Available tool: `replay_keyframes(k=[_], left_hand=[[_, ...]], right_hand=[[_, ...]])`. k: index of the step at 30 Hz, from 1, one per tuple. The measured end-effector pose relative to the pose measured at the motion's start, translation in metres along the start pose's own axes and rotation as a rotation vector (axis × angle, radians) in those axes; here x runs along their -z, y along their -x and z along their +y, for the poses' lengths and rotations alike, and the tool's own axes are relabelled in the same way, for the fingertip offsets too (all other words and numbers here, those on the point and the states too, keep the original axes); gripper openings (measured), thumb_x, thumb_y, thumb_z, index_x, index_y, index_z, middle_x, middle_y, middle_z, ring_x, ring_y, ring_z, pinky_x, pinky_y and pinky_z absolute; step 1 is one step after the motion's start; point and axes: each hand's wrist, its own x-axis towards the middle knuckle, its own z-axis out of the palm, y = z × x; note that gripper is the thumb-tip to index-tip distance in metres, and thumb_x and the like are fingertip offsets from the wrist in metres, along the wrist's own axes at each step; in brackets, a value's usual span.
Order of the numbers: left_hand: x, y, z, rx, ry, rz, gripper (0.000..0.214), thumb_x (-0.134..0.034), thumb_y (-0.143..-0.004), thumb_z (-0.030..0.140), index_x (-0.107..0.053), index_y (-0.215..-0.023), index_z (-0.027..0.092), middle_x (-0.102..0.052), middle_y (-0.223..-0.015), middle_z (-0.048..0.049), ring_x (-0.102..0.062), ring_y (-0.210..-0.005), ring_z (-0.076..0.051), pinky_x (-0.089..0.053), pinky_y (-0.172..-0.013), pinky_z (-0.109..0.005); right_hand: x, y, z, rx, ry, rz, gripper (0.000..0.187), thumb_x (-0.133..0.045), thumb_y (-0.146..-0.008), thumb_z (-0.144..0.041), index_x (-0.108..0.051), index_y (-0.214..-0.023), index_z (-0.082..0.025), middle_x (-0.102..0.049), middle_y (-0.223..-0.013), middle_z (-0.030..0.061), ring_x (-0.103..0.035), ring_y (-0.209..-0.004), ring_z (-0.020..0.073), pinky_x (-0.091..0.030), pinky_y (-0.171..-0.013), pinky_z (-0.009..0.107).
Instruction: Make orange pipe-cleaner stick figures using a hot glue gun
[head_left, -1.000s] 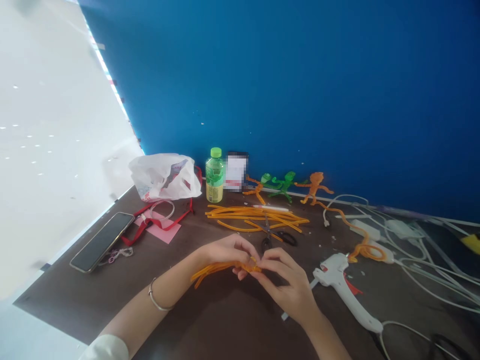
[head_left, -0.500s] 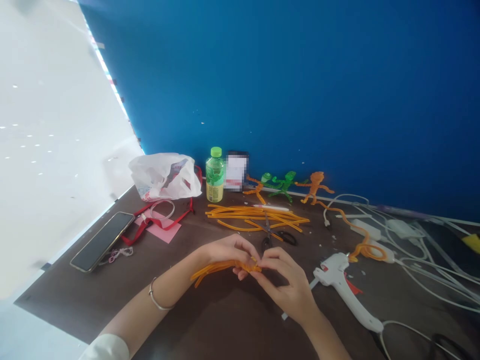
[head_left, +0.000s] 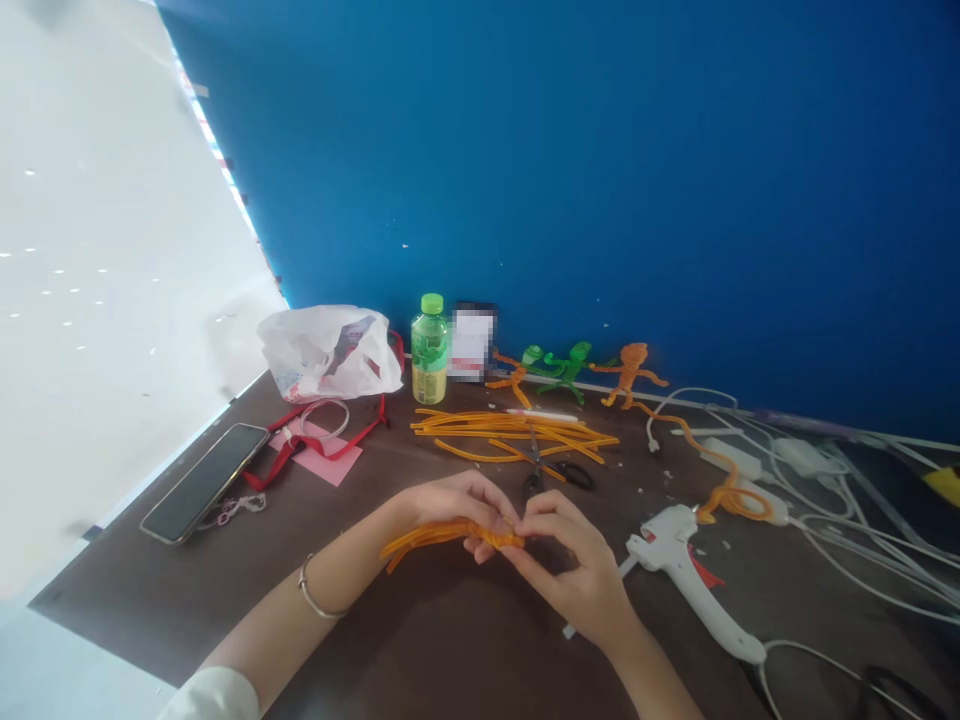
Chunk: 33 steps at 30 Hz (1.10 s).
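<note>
Both my hands meet over the dark brown table (head_left: pixel 450 650), pinching a bundle of orange pipe cleaners (head_left: pixel 427 538). My left hand (head_left: pixel 457 505) is closed round the bundle, whose loose ends trail left toward my wrist. My right hand (head_left: pixel 574 565) pinches the bundle's twisted end with its fingertips. A silver bracelet sits on my left wrist.
A pile of orange pipe cleaners (head_left: pixel 510 432) and scissors (head_left: pixel 551 472) lie just beyond my hands. A white glue gun (head_left: pixel 694 585) and cables (head_left: pixel 825 500) are at the right. Phone (head_left: pixel 204 482), red lanyard, pink paper, plastic bag (head_left: pixel 330 350), green bottle (head_left: pixel 429 350) and pipe-cleaner figures (head_left: pixel 570 370) stand along the blue wall.
My fingers have shifted slightly on the bundle's twisted end; nothing else has moved.
</note>
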Motion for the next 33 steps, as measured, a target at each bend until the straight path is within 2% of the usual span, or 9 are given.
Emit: replay_keyframes(k=[11, 19, 23, 33], left_hand=[[0.001, 0.001, 0.000, 0.004, 0.011, -0.025, 0.018, -0.062, -0.072, 0.021, -0.066, -0.085, 0.009, -0.060, -0.051, -0.0024, -0.049, -0.041, -0.008, -0.032, -0.044, -0.021], [0.009, -0.003, -0.005, -0.005, 0.019, 0.041, 0.024, -0.068, -0.067, 0.023, -0.066, -0.088, 0.010, -0.067, -0.076, -0.0058, -0.064, -0.063, -0.014, -0.044, -0.054, -0.022], [0.012, -0.006, -0.010, 0.014, 0.013, 0.063, 0.022, -0.068, -0.067, 0.025, -0.066, -0.082, 0.009, -0.066, -0.069, -0.0055, -0.064, -0.060, -0.014, -0.045, -0.053, -0.021], [0.005, -0.009, -0.009, 0.010, 0.034, 0.160, 0.019, -0.066, -0.064, 0.022, -0.066, -0.075, 0.008, -0.064, -0.060, -0.0053, -0.060, -0.052, -0.012, -0.042, -0.048, -0.019]], right_hand=[[-0.001, 0.000, -0.002, -0.044, -0.017, 0.013, 0.009, -0.065, -0.072, -0.016, -0.058, -0.076, -0.021, -0.052, -0.077, 0.0009, -0.055, -0.068, 0.0131, -0.046, -0.061, 0.025], [0.001, -0.001, 0.006, -0.103, 0.007, 0.014, 0.005, -0.064, -0.074, -0.022, -0.059, -0.075, -0.021, -0.054, -0.076, 0.0021, -0.056, -0.066, 0.0144, -0.047, -0.060, 0.026], [0.000, -0.001, 0.009, -0.137, -0.045, -0.025, 0.006, -0.063, -0.075, -0.022, -0.058, -0.074, -0.020, -0.053, -0.075, 0.0020, -0.054, -0.064, 0.0137, -0.046, -0.059, 0.026], [-0.002, -0.001, 0.011, -0.152, -0.060, -0.013, 0.008, -0.064, -0.074, -0.024, -0.057, -0.072, -0.020, -0.054, -0.072, 0.0017, -0.053, -0.064, 0.0140, -0.045, -0.058, 0.026]])
